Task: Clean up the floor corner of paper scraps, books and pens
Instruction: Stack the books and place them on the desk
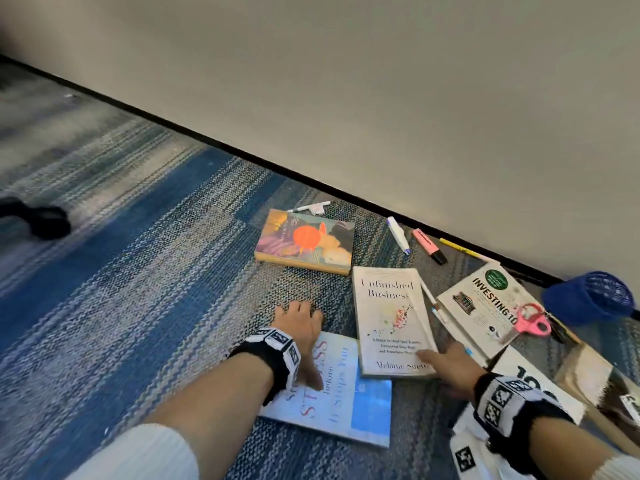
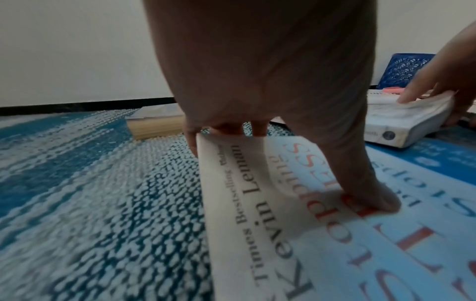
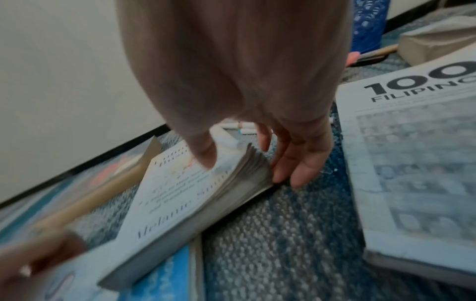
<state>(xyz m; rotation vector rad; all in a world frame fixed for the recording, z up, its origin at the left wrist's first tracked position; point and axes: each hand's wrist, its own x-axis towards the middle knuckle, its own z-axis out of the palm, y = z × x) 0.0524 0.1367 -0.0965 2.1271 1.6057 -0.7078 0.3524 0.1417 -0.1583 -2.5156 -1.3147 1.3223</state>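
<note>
Near us on the carpet (image 1: 138,278), our left hand (image 1: 299,327) pinches the blue book (image 1: 346,403) at its far left corner; our right hand (image 1: 450,367) clasps the white book (image 1: 391,317), just right; lift both level; pens (image 1: 398,233) wait by the far wall.

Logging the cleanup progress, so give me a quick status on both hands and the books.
Left hand grips the blue book at its edge. Right hand pinches the white book at its corner. Pens and scissors lie uncollected.

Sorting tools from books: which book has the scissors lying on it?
The Investing 101 book by the blue basket; pink scissors rest on its cover, unlike the other books.
</note>
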